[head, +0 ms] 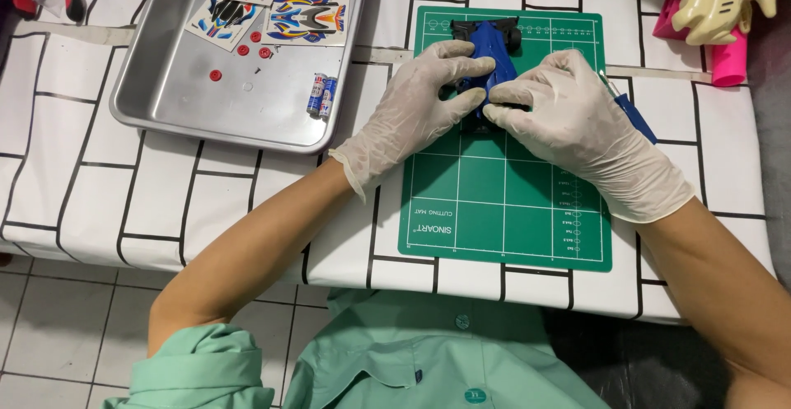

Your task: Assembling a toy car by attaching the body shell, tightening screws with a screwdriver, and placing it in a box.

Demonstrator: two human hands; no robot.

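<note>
Both gloved hands' fingers grip blue toy car (492, 63) on green mat (503, 203); colourful sticker sheets (272, 1) in tray (173, 100).

A table (165, 203) fills most of the view, covered with a white cloth (91, 178) printed in a black brick-like line pattern. Below its near edge shows a floor (58, 327) of pale grey square tiles with thin dark joints. The light is even and bright, throwing only soft, short shadows across the cloth
</note>
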